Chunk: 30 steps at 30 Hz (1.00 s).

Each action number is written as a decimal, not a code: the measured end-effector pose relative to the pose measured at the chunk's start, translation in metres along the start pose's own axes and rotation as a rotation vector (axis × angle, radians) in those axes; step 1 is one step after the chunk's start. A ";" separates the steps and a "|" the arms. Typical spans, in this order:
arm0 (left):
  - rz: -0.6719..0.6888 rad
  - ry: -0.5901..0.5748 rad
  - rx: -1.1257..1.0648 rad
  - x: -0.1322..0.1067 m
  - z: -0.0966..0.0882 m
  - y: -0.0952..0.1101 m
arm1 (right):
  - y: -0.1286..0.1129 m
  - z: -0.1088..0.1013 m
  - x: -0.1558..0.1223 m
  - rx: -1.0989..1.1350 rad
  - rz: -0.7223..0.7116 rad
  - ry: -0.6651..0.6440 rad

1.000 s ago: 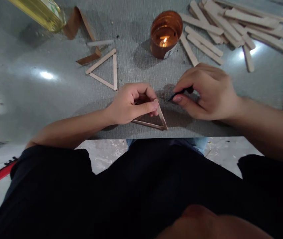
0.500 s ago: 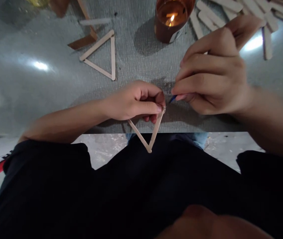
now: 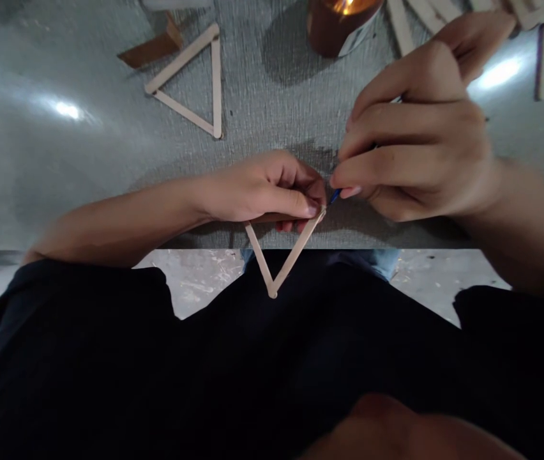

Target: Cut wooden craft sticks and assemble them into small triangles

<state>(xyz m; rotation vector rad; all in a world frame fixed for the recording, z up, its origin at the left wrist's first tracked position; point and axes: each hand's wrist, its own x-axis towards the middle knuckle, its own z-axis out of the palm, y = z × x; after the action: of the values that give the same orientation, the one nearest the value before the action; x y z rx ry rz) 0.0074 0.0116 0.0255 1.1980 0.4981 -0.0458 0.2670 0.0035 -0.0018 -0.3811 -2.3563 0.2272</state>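
your left grip (image 3: 262, 191) is closed, thumb pressed against the curled fingers, pinching the stick triangle (image 3: 298, 253) along its top side, close to the right corner. that top side is mostly behind your thumb and fingers. the other two sticks run down to a v, and the lower corner sits past the counter edge, in front of your dark shirt (image 3: 157, 370). your right grip (image 3: 413, 144) is closed at the fingertips on a thin blue piece (image 3: 334, 196), with one finger stretched out to the upper right. its tip is right at the triangle's right corner; can't tell if it touches. most of the piece is hidden in your fingers.

further out, a second triangle (image 3: 217, 89) lies flat on the counter (image 3: 109, 160), up and left of your left grip. a brown strip (image 3: 152, 51) is just beside it, on its upper left. the brown candle jar (image 3: 327, 32) stands beyond your hands, cut by the top border, glow visible inside. loose sticks (image 3: 400, 29) lie right of the jar, partly behind your right grip. pale floor (image 3: 439, 275) shows below the counter edge.
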 end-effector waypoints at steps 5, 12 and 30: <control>-0.024 -0.007 -0.045 0.001 0.001 0.002 | 0.000 0.000 0.000 0.031 0.013 -0.030; -0.026 -0.011 -0.068 0.000 0.001 -0.001 | -0.003 0.000 -0.001 0.070 0.060 -0.055; -0.004 -0.010 -0.082 0.002 0.000 -0.006 | 0.000 0.005 0.004 -0.060 -0.064 0.023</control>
<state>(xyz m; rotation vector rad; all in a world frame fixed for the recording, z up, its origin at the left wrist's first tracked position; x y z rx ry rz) 0.0075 0.0100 0.0191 1.1164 0.4890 -0.0348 0.2613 0.0049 -0.0030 -0.3352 -2.3523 0.1214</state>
